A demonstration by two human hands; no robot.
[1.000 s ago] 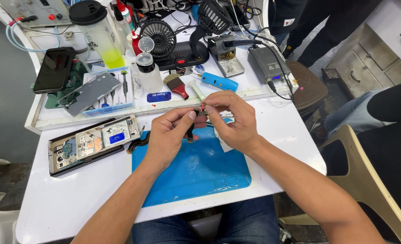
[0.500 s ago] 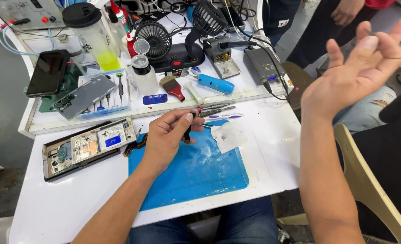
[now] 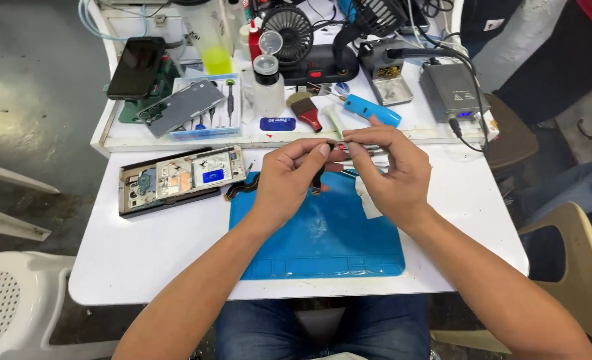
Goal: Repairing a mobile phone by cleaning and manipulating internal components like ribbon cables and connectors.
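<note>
Head view: my right hand (image 3: 393, 175), raised and spread half a second ago, is back pinching the small flex cable (image 3: 318, 179) with my left hand (image 3: 289, 177), above the blue mat's (image 3: 323, 247) twelve o'clock edge.

Blue mat (image 3: 323, 247) on white table (image 3: 156, 247); black fan (image 3: 291, 30); brush (image 3: 306, 111) w/ red handle; yellow-green liquid in bottle (image 3: 206, 37).
</note>
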